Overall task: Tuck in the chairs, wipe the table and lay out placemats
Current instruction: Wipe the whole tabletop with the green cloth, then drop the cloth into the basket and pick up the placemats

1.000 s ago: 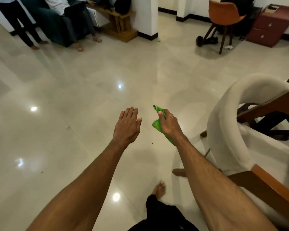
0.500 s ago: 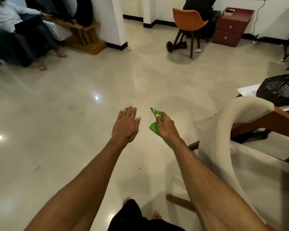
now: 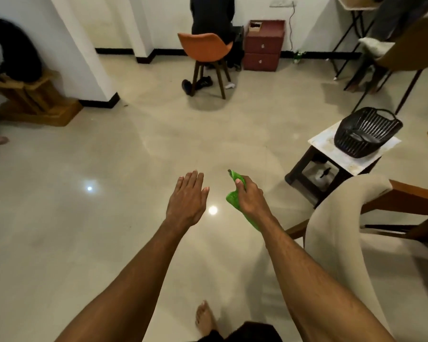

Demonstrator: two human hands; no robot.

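Note:
My right hand (image 3: pixel 250 196) is closed around a bright green cloth (image 3: pixel 233 198), which hangs below the fist over the floor. My left hand (image 3: pixel 188 197) floats beside it, palm down, fingers straight and holding nothing. At the right, a beige cushioned chair (image 3: pixel 331 230) with a curved back and wooden frame stands close to my right forearm. The brown wooden edge of a table (image 3: pixel 415 196) shows just behind the chair's back.
A small stool with a pale top (image 3: pixel 336 149) carries a black plastic basket (image 3: pixel 367 130). Farther back stand an orange chair (image 3: pixel 204 49), a maroon drawer unit (image 3: pixel 265 45) and a white pillar (image 3: pixel 84 53). Glossy tiled floor (image 3: pixel 109 218) stretches left.
The view has swung right and upward: the stool with the basket and the far wall came into view. Both hands keep the same pose, cloth still gripped.

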